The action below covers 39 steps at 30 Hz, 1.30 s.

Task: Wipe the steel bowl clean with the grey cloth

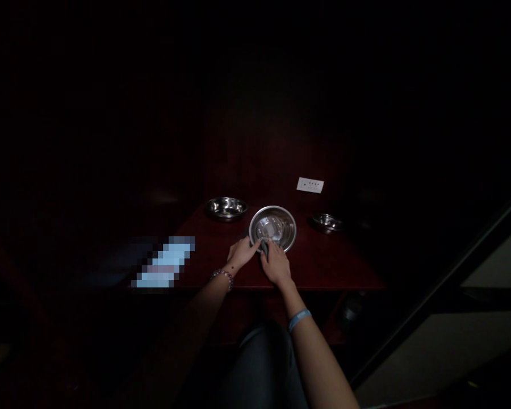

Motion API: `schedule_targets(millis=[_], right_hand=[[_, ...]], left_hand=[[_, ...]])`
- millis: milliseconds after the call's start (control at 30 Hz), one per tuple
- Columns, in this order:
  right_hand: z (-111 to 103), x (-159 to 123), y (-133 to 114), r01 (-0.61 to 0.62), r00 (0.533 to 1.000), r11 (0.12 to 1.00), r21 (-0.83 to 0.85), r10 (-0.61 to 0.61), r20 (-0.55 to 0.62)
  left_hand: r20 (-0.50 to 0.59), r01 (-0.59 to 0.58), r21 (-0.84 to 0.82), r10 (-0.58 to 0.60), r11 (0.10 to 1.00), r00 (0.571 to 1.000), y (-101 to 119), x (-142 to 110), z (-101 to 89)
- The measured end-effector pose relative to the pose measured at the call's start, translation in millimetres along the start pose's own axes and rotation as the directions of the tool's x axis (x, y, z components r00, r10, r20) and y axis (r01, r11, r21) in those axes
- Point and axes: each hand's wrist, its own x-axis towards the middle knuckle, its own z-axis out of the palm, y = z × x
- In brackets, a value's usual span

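Observation:
A shiny metal bowl (286, 224) is tilted toward me above the dark red table, its inside facing up. My left hand (241, 253) grips the bowl at its lower left rim, fingers closed behind it. At the near rim, my right hand (276, 263) presses a dark grey cloth (264, 246) against the bowl, its fingers bent over the cloth. Part of the cloth is hidden under that hand. A beaded bracelet circles my left wrist, and a blue band is on my right forearm.
Another metal bowl (226, 209) stands at the back left of the table (323, 267). Smaller metal dishes (327, 222) sit at the right. A white socket panel (310, 185) is on the back wall. A blurred-out bright patch (166, 264) lies left. Below right, a bottle (351, 308) shows dimly.

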Motion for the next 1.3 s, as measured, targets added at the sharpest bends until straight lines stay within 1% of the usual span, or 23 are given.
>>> schedule_targets(millis=[100, 200, 400, 467, 567, 733, 900, 1100, 1167, 1300], right_hand=[[-0.9, -1.2, -0.5, 0.03, 1.0, 1.0, -0.003, -0.03, 0.004], [-1.7, -3.0, -1.9, 0.034, 0.999, 0.999, -0.021, -0.035, -0.026], [-4.4, -4.6, -5.6, -0.041, 0.994, 0.996, -0.083, 0.032, -0.107], [-5.0, -4.8, -6.6, -0.061, 0.991, 0.993, -0.105, 0.048, -0.122], [-4.8, -4.9, -6.9, -0.072, 0.992, 0.988, -0.134, 0.057, -0.112], [-3.2, -4.3, -5.8, -0.057, 0.997, 0.988, -0.141, 0.048, -0.064], [-2.5, -3.6, -5.1, -0.062, 0.997, 0.987, -0.146, 0.056, -0.046], [0.9, -2.2, -2.9, -0.074, 0.997, 0.99, -0.123, 0.069, -0.041], [1.6, -1.5, -1.8, -0.053, 0.998, 0.992, -0.111, 0.05, -0.027], [-0.1, -0.5, -0.3, 0.026, 0.999, 0.997, -0.07, -0.024, 0.022]], left_hand=[[-0.039, 0.035, -0.068, -0.037, 0.997, 0.999, -3.6, 3.3, 2.7], [-0.071, 0.069, -0.155, -0.081, 0.985, 0.994, -7.4, 6.9, 4.5], [-0.13, 0.073, -0.326, -0.121, 0.942, 0.984, -9.9, 7.8, 3.9], [-0.135, 0.083, -0.351, -0.138, 0.933, 0.981, -7.2, 5.6, 1.9], [-0.138, 0.098, -0.367, -0.158, 0.925, 0.978, -2.1, 2.0, -1.9], [-0.132, 0.093, -0.361, -0.149, 0.928, 0.98, -2.2, 1.9, -2.6], [-0.142, 0.054, -0.307, -0.102, 0.95, 0.985, -7.9, 4.5, 1.9], [-0.073, 0.049, -0.19, -0.064, 0.981, 0.995, 0.0, -2.2, -3.0], [-0.058, 0.038, -0.166, -0.048, 0.985, 0.997, 2.5, -3.6, -4.7], [-0.037, 0.036, -0.137, -0.041, 0.99, 0.998, 2.0, -2.3, -4.2]])
